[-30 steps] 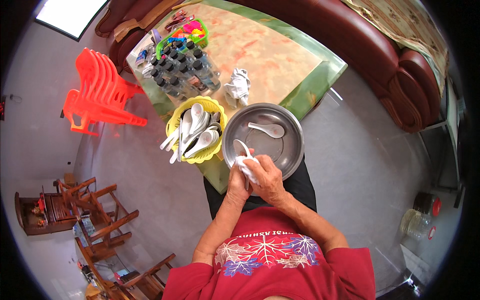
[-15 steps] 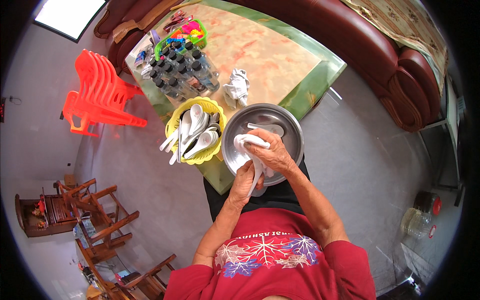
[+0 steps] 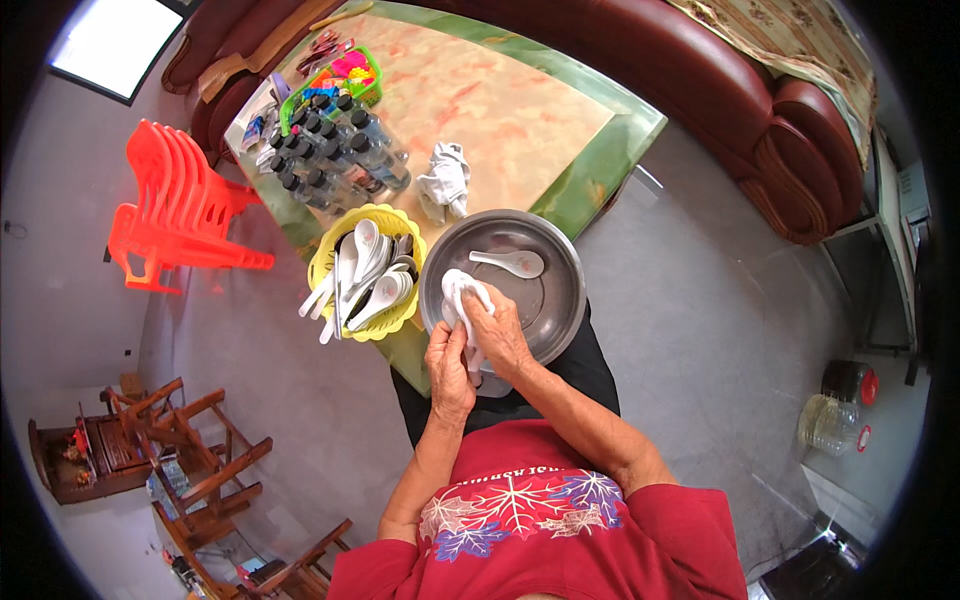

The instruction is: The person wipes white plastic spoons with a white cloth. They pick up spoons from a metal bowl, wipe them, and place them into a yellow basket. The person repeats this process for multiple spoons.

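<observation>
Over the left side of a metal basin [image 3: 571, 305], my right hand [image 3: 502, 335] is closed around a white cloth [image 3: 455, 288]. My left hand [image 3: 452, 370] is closed just below, against the cloth, gripping a white soup spoon mostly hidden by cloth and fingers. Another white soup spoon [image 3: 522, 263] lies in the basin, its handle toward the left. Left of the basin stands a yellow basket [image 3: 318, 262] filled with white soup spoons [image 3: 366, 250] and other utensils, several handles sticking out over its near left rim.
On the marble-patterned table [image 3: 520, 110] are a crumpled white cloth [image 3: 447, 180], several black-capped bottles [image 3: 345, 150] and a green basket [image 3: 372, 92] of colourful items. Stacked orange chairs [image 3: 180, 215] stand left, wooden chairs [image 3: 205, 450] lower left. A red sofa [image 3: 640, 75] runs behind the table.
Both hands have shifted left within the basin, with the cloth now covering more of the spoon. The spoon in the basin shows more fully. The whole view has turned slightly.
</observation>
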`<action>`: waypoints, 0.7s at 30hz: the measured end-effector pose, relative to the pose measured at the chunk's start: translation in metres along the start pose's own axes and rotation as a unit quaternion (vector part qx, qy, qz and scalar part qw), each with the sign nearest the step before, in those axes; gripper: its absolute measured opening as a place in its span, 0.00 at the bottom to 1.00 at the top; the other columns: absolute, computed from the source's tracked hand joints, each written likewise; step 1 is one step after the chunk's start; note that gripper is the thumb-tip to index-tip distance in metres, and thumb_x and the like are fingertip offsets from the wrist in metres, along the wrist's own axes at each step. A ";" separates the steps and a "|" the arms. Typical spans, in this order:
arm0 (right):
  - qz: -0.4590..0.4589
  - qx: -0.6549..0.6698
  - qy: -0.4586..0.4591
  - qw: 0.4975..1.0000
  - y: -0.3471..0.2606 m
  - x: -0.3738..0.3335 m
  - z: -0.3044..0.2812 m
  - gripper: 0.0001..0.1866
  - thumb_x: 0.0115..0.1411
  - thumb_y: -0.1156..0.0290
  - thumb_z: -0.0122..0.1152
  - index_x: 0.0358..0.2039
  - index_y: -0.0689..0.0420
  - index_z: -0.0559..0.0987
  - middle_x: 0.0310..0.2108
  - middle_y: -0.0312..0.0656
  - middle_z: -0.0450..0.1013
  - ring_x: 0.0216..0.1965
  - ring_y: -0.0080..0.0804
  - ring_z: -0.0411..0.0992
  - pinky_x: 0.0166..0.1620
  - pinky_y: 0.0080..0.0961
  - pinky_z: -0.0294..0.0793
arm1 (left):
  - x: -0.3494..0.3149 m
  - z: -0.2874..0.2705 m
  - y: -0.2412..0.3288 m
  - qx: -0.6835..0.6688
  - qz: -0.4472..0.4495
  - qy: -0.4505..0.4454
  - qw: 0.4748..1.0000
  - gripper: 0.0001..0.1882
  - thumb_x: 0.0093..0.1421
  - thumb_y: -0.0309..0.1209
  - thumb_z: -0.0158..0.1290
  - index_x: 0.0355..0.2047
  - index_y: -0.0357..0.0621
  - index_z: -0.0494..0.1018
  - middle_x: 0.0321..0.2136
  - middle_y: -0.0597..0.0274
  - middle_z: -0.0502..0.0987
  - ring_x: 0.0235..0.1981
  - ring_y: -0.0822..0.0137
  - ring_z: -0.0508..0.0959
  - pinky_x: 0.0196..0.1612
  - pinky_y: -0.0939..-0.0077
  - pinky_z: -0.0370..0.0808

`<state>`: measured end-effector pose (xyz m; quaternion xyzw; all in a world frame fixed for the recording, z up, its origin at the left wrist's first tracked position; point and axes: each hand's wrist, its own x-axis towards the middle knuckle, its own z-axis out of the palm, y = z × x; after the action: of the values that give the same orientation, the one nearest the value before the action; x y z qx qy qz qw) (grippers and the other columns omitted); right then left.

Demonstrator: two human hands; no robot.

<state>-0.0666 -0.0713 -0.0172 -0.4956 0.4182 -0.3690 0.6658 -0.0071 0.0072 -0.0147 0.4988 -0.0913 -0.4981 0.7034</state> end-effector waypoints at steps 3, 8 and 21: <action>-0.118 -0.130 0.030 0.984 0.004 -0.015 0.007 0.16 0.54 0.68 0.58 0.45 0.56 0.75 0.40 0.50 0.66 0.42 0.46 0.64 0.49 0.36 0.63 | 0.003 0.001 -0.001 -0.082 -0.016 0.033 0.996 0.09 0.64 0.31 0.45 0.42 0.43 0.69 0.37 0.66 0.74 0.40 0.74 0.74 0.44 0.79 0.72; -0.257 -0.276 0.002 0.926 -0.007 -0.036 -0.012 0.20 0.47 0.76 0.62 0.45 0.55 0.76 0.44 0.49 0.64 0.45 0.45 0.62 0.49 0.35 0.64 | 0.012 -0.011 -0.003 -0.178 -0.066 0.029 0.981 0.11 0.63 0.34 0.46 0.43 0.43 0.68 0.36 0.60 0.75 0.38 0.68 0.75 0.43 0.72 0.74; -0.030 -0.042 -0.043 0.998 -0.042 -0.018 -0.044 0.15 0.60 0.74 0.52 0.48 0.62 0.71 0.37 0.38 0.73 0.37 0.21 0.70 0.40 0.18 0.70 | 0.005 -0.008 0.025 -0.182 -0.112 0.004 0.977 0.17 0.61 0.38 0.47 0.51 0.56 0.63 0.27 0.68 0.70 0.13 0.76 0.63 0.11 0.85 0.58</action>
<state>-0.1174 -0.0801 0.0202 -0.5506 0.3891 -0.3492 0.6508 0.0155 0.0085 -0.0002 0.3714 0.0604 -0.5801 0.7224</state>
